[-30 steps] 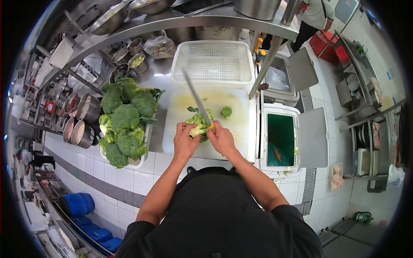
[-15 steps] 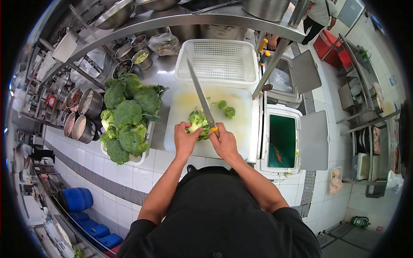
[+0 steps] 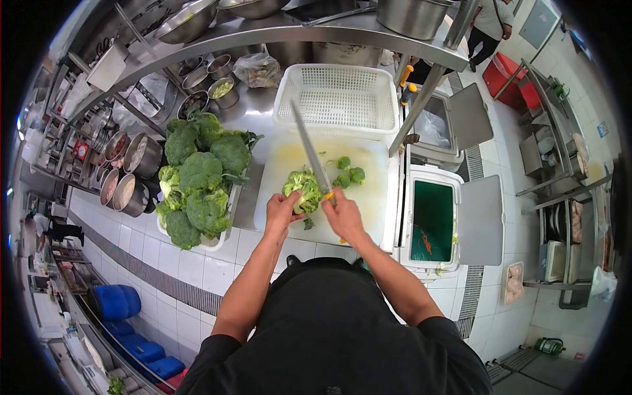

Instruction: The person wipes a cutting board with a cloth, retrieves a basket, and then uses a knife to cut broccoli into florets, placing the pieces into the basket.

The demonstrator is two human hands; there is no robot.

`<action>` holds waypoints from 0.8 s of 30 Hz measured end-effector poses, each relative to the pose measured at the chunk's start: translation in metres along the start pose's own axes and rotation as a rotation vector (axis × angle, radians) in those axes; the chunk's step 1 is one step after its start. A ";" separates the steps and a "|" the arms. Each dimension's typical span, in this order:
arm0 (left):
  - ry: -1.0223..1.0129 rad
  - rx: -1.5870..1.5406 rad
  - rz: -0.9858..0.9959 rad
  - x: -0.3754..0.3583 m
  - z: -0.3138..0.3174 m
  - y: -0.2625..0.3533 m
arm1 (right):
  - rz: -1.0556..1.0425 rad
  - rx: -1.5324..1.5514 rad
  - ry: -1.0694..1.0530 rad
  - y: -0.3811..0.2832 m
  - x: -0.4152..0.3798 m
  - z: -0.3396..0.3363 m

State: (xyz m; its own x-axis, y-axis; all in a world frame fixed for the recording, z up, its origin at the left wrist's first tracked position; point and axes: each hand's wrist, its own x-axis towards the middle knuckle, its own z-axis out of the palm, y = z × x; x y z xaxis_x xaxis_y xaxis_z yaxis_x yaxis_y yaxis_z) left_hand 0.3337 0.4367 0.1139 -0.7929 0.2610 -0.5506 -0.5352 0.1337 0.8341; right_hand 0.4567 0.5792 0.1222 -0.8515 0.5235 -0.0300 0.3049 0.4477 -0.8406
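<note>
A: What's laid out, biggest first?

B: A flat white plastic cutting board [image 3: 368, 158], a leafy heap of green broccoli heads [image 3: 203, 172] to its left, and a white perforated plastic basket [image 3: 336, 125] at its far edge.

A: Next in size?

B: A long, straight metal knife with a yellow handle [image 3: 312, 151]. The bare right hand [image 3: 343, 217] has its fingers wrapped round that handle; the blade slants away, its tip overlapping the basket in this view. A forward push could knock the tip on the rim and twist the edge sideways.

A: What's beside the blade?

B: A bumpy, light-green broccoli piece [image 3: 303, 185] over the middle of the board. The bare left hand [image 3: 282, 212] grasps its near-left side with bent fingers. I can't tell whether the metal touches it.

A: The chief danger?

B: Cut fingertips, I think: they're near the edge, and a knobbly crown could roll under uneven pressure.

A: Anything smaller?

B: Some small, dark-green florets [image 3: 356, 175] lie loose right of the blade; a careless sweep could scatter them.
</note>
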 end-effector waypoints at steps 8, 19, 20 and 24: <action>0.118 0.928 0.770 -0.038 -0.006 0.022 | -0.092 -0.011 -0.018 0.001 0.006 0.020; 0.041 0.910 0.801 -0.026 -0.003 0.019 | -0.147 -0.148 -0.068 -0.002 0.005 0.025; 0.054 0.889 0.791 -0.022 -0.004 0.017 | -0.142 -0.147 -0.062 0.003 0.007 0.029; 0.110 0.822 0.780 -0.012 -0.011 0.017 | 0.006 0.094 -0.006 0.010 0.022 0.027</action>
State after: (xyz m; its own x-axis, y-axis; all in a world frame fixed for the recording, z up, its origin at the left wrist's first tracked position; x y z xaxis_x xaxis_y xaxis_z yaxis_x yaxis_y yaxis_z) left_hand 0.3308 0.4249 0.1341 -0.8689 0.4678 0.1621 0.4363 0.5687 0.6973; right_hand 0.4290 0.5757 0.0985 -0.8522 0.5217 -0.0384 0.2690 0.3741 -0.8875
